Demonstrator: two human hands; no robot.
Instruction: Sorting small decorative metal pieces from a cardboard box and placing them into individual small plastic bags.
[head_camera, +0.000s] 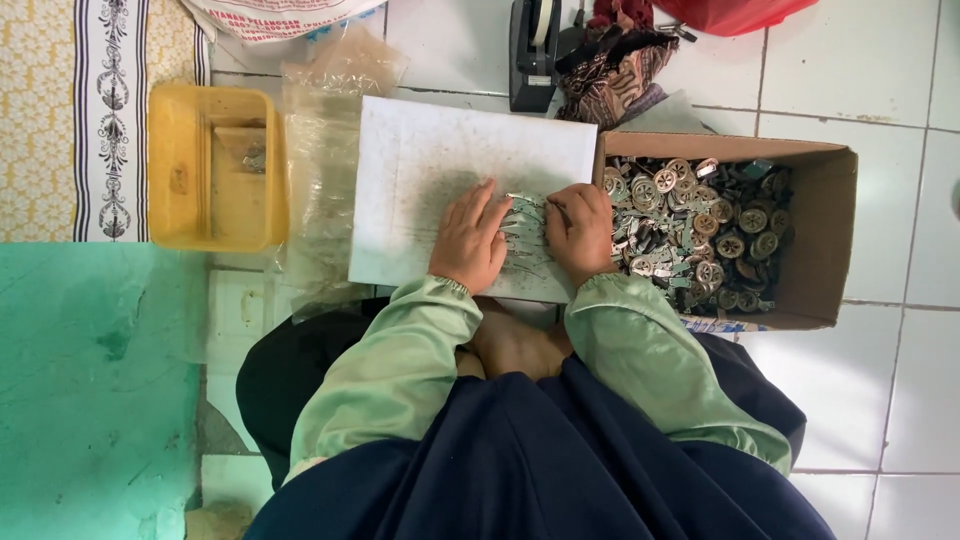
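Head view: hands on metal pieces

A home floor turned into a piecework spot, not a factory or shop. White ceramic floor tiles with dark grout, worked on from a seated, cross-legged position rather than at a bench. Patterned floor mat and green mat along one side, as in a living space. Makeshift gear throughout: a worn white board as a work surface, a plain cardboard box heaped with small metal parts, a yellow plastic tub, crumpled clear plastic bags, a black tape dispenser.
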